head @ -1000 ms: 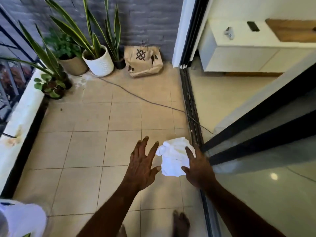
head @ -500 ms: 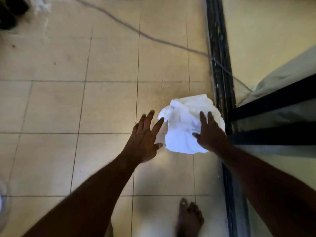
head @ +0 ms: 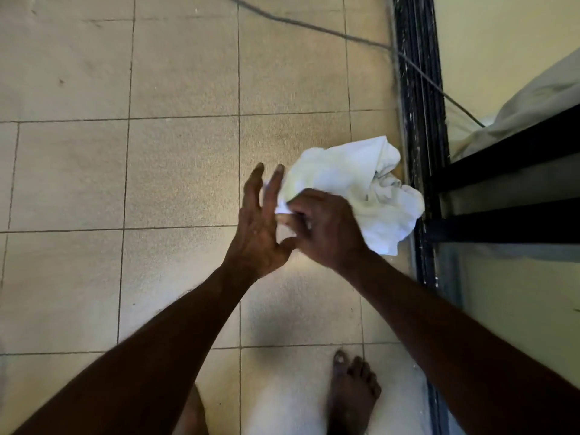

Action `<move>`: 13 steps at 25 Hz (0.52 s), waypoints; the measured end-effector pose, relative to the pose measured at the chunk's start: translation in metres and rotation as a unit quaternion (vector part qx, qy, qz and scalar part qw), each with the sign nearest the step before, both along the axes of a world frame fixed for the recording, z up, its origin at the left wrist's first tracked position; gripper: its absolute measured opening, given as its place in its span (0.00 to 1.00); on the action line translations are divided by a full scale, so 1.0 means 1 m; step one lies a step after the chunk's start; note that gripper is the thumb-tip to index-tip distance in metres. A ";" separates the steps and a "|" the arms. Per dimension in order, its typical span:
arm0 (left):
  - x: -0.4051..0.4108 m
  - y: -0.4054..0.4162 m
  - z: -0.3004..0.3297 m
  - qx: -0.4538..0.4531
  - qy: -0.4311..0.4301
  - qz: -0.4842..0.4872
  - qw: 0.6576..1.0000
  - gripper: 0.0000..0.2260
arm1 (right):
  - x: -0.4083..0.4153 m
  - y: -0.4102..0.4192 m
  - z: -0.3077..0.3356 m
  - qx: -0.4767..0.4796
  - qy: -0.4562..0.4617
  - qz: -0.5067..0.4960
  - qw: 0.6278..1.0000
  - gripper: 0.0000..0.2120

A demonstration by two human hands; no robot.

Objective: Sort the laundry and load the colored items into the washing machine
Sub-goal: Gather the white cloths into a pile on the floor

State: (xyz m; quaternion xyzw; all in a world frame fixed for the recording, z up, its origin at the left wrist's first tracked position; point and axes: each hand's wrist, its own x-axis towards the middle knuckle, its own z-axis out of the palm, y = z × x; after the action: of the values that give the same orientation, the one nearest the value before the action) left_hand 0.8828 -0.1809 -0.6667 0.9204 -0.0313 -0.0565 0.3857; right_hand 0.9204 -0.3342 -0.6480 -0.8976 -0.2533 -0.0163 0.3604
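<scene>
Head view: right hand [head: 328,229] gripping white cloth [head: 357,183]

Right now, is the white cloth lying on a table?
No, the white cloth is crumpled on the tiled floor beside the black door track.

One crumpled white garment [head: 354,186] lies on a tiled floor [head: 157,167]. Two hands are in view, a left hand [head: 259,227] and a right hand [head: 326,229], along with one bare foot [head: 351,394]. One dark cable [head: 314,26] crosses the tiles, and one black door track [head: 419,105] runs along the right.
</scene>
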 end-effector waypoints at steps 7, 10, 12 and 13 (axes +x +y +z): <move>-0.034 0.113 0.024 0.175 -0.062 0.141 0.972 0.19 | 0.032 -0.021 -0.029 -0.119 0.114 -0.117 0.979 0.26; -0.058 0.136 0.025 0.232 -0.038 0.146 0.961 0.25 | 0.029 -0.058 -0.072 -0.380 0.254 -0.148 0.877 0.39; -0.065 0.134 0.019 0.206 -0.019 0.154 0.966 0.26 | 0.027 -0.070 -0.085 -0.381 0.224 -0.148 0.885 0.30; -0.065 0.132 0.014 0.184 -0.003 0.156 0.970 0.27 | 0.029 -0.072 -0.086 -0.363 0.199 -0.147 0.899 0.21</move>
State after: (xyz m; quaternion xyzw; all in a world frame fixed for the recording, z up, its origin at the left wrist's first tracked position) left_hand 0.8176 -0.0493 -0.6525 0.9692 0.1229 0.0023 0.2134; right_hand 0.9493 -0.4059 -0.7338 -0.9777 -0.0304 0.2026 0.0461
